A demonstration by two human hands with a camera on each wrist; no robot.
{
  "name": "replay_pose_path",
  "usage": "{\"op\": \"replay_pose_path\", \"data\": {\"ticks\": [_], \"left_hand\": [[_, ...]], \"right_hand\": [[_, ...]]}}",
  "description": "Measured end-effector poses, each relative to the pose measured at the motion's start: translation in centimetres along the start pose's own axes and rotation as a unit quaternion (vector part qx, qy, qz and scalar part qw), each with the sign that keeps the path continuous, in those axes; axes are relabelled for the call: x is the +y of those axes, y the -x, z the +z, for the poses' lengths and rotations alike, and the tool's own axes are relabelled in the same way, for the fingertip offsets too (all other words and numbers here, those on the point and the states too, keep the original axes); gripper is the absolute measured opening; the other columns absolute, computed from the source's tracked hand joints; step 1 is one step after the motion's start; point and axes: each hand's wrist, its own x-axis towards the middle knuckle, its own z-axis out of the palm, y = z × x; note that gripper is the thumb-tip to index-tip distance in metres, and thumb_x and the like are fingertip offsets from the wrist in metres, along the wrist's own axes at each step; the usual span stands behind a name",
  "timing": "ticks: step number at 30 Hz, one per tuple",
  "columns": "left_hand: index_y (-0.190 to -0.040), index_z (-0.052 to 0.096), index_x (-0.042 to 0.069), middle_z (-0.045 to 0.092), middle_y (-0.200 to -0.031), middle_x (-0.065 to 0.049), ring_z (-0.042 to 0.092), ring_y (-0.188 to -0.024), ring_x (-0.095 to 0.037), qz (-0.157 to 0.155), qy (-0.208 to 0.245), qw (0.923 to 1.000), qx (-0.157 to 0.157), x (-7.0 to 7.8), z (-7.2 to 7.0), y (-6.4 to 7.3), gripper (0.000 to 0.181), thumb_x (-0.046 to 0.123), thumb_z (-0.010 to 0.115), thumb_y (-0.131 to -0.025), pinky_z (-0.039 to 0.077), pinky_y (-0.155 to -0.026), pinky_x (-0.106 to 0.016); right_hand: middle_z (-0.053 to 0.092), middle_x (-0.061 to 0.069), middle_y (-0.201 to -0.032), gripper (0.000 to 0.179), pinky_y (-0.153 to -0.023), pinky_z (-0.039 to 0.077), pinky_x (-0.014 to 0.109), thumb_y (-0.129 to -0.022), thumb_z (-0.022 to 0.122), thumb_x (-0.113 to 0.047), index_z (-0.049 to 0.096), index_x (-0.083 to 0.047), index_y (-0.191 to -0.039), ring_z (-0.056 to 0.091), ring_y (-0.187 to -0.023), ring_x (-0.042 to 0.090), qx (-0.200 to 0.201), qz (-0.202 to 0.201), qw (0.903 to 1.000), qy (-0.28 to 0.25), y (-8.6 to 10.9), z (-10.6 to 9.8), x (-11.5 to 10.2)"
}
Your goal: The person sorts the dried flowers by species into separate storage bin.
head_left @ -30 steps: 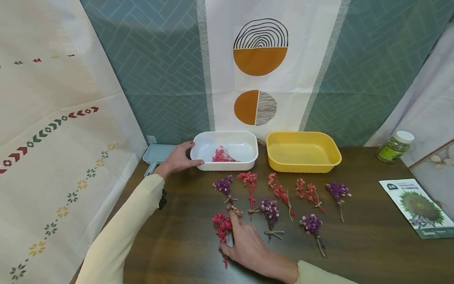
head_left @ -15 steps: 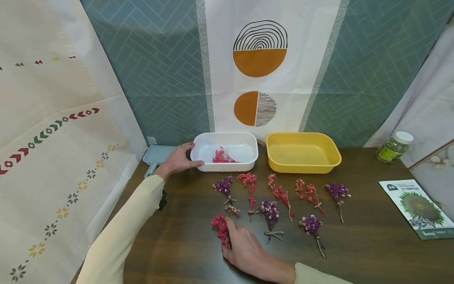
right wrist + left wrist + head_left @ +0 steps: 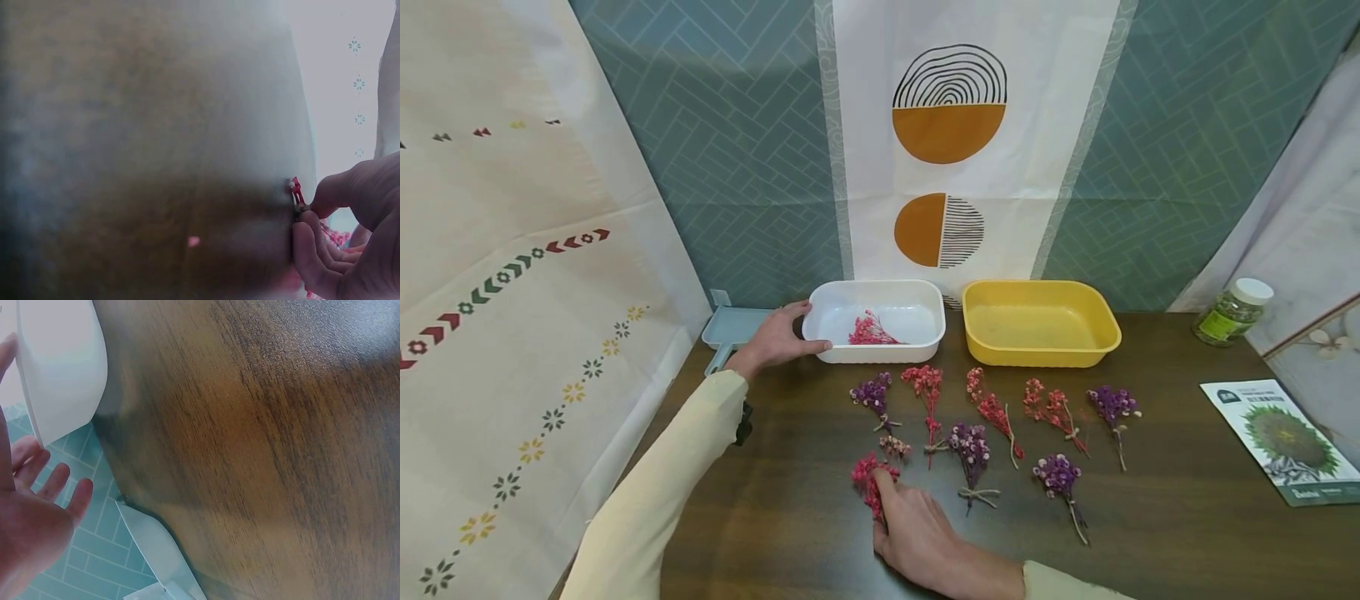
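My left hand (image 3: 777, 337) holds the left end of a white plastic basin (image 3: 882, 354), thumb on its front rim and fingers at the back corner. A sprig of pink dried flowers (image 3: 872, 329) lies in that basin. In the left wrist view several left fingers (image 3: 55, 481) are spread beside the basin wall (image 3: 65, 369). My right hand (image 3: 917, 533) pinches a bunch of pink dried flowers (image 3: 867, 479) by its stems, close to the table. In the right wrist view the stem end (image 3: 297, 190) pokes out between thumb and fingers.
A yellow basin (image 3: 1041, 357) stands right of the white one. Several purple bunches (image 3: 970, 446) and red bunches (image 3: 996, 412) lie on the table, with a small pale bunch (image 3: 895, 447) near my right hand. Farther out are a dustpan (image 3: 737, 323), a jar (image 3: 1232, 312) and a leaflet (image 3: 1285, 437).
My right hand has drawn back from the pale bunch and taken hold of the pink bunch, shifting it slightly. My left hand has stayed at the white basin.
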Motion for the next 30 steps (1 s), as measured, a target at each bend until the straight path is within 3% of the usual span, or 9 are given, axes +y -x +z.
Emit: {"op": "replay_pose_path", "data": {"ticks": [4, 10, 20, 30], "left_hand": [[-0.151, 0.037, -0.003, 0.031, -0.158, -0.022, 0.031, -0.141, -0.041, 0.0, -0.001, 1.0, 0.001, -0.1, 0.1, 0.0, 0.097, 0.051, 0.077, -0.082, 0.03, -0.109, -0.061], [-0.151, 0.037, -0.004, 0.032, -0.157, -0.022, 0.032, -0.141, -0.041, 0.002, 0.003, 1.0, 0.002, 0.0, 0.0, 0.0, 0.098, 0.051, 0.078, -0.082, 0.03, -0.109, -0.061], [-0.151, 0.037, -0.003, 0.032, -0.157, -0.022, 0.032, -0.141, -0.04, 0.002, 0.005, 1.0, 0.002, -0.1, 0.0, 0.0, 0.097, 0.051, 0.078, -0.081, 0.031, -0.109, -0.06], [-0.151, 0.037, -0.004, 0.033, -0.156, -0.022, 0.034, -0.14, -0.04, 0.008, 0.012, 0.9999, 0.004, -0.1, 0.0, 0.1, 0.097, 0.05, 0.079, -0.081, 0.032, -0.109, -0.059]], "right_hand": [[0.055, -0.004, -0.073, 0.058, -0.044, 0.039, 0.016, -0.073, 0.069, 0.005, 0.05, -0.002, -0.128, 0.045, -0.051, 0.001, -0.004, -0.002, 1.0, 0.004, 0.1, -0.1, 0.1], [0.063, 0.001, -0.08, 0.061, -0.044, 0.038, 0.013, -0.073, 0.073, 0.003, 0.051, -0.002, -0.129, 0.047, -0.053, 0.0, 0.023, -0.035, 0.9989, 0.023, 0.3, -0.3, 0.4], [0.05, -0.01, -0.068, 0.064, -0.04, 0.034, 0.011, -0.076, 0.071, 0.004, 0.047, -0.004, -0.135, 0.038, -0.047, -0.003, 0.019, -0.064, 0.9978, 0.005, 0.1, -1.6, 0.9], [0.052, -0.008, -0.07, 0.062, -0.043, 0.037, 0.022, -0.076, 0.078, -0.004, 0.052, -0.006, -0.132, 0.042, -0.053, 0.003, 0.072, -0.088, 0.9901, 0.083, -1.3, -3.8, 1.9]]}}
